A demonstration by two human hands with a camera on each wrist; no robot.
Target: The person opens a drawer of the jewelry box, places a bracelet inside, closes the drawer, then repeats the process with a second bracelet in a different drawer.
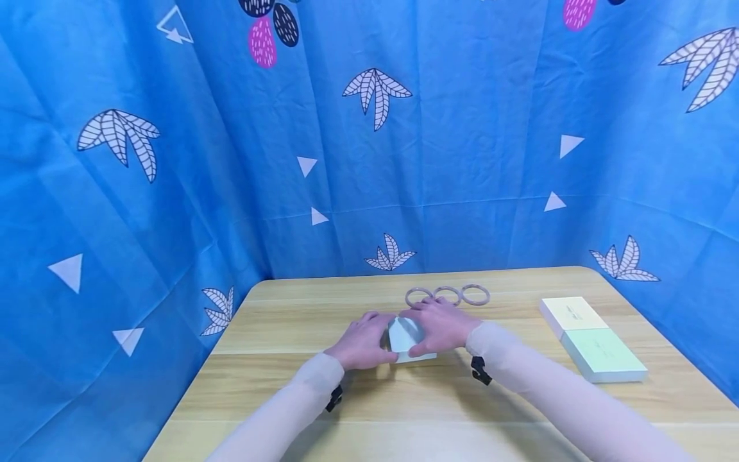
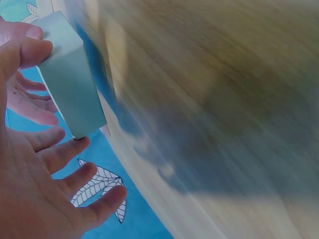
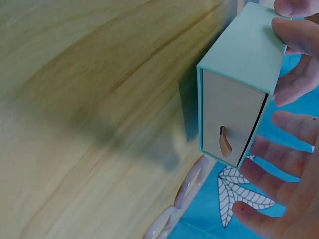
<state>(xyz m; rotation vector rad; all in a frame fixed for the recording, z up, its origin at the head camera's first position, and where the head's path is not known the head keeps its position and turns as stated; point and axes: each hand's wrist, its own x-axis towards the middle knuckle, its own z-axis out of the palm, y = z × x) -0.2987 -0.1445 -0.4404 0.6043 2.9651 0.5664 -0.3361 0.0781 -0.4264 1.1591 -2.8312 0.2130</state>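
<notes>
Scene: A person is sitting at a wooden table (image 1: 288, 378) with blue patterned cloth (image 1: 173, 192) hanging behind and beside it.
Box: A small pale green box (image 1: 406, 337) is being held near the middle of the table, tipped up on edge between both hands. It is a drawer-style box: the right wrist view shows a grey drawer end with a small brown pull tab (image 3: 225, 141).
Left hand: The left hand (image 1: 364, 340) is pressing the box's left side, with the thumb on one face and the fingers curling around the other.
Right hand: The right hand (image 1: 441, 324) is gripping the box's right end, fingertips over the top edge, fingers spread near the drawer end.
Rings: Three pale rings (image 1: 447, 295) are lying in a row toward the far edge, just beyond the hands.
Other boxes: A cream box (image 1: 571, 314) and a green box (image 1: 603, 353) are lying side by side near the right edge.
Doing it well: It seems wise to be keeping the sleeve steady with the left hand, so that the right fingers are free for the tab, and to be holding the box clear of the rings.
</notes>
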